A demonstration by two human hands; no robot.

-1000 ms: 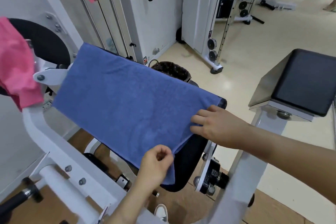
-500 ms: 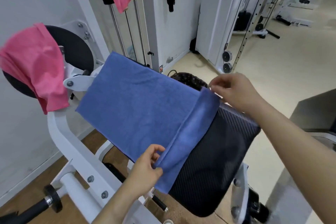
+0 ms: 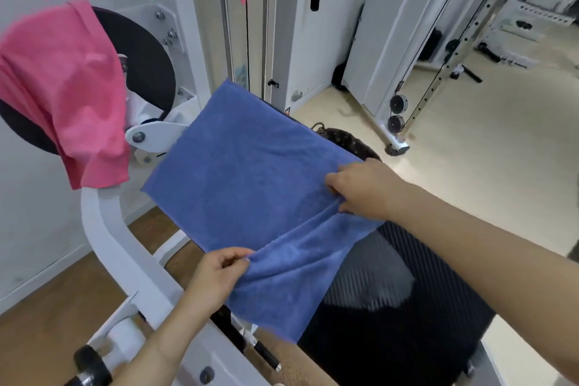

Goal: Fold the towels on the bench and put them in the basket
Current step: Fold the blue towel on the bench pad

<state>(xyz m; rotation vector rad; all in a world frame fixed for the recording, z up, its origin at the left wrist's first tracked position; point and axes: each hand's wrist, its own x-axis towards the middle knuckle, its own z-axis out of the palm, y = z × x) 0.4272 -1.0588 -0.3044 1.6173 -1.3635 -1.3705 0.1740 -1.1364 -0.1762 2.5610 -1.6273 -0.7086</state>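
On the gym's black padded surface (image 3: 391,307) lies the blue towel (image 3: 244,185), our left hand (image 3: 219,276) pinching its fold at 6 o'clock, our right hand (image 3: 363,188) gripping it at 3 o'clock; soft and light, we judge, best held by corners.

Found the blue towel (image 3: 250,185) spread slanted over the black padded bench (image 3: 391,307), near end lifted and bent into a soft crease. Saw a pink towel (image 3: 62,97) draped at the left, a dark woven basket (image 3: 351,142) partly hidden behind the blue one.
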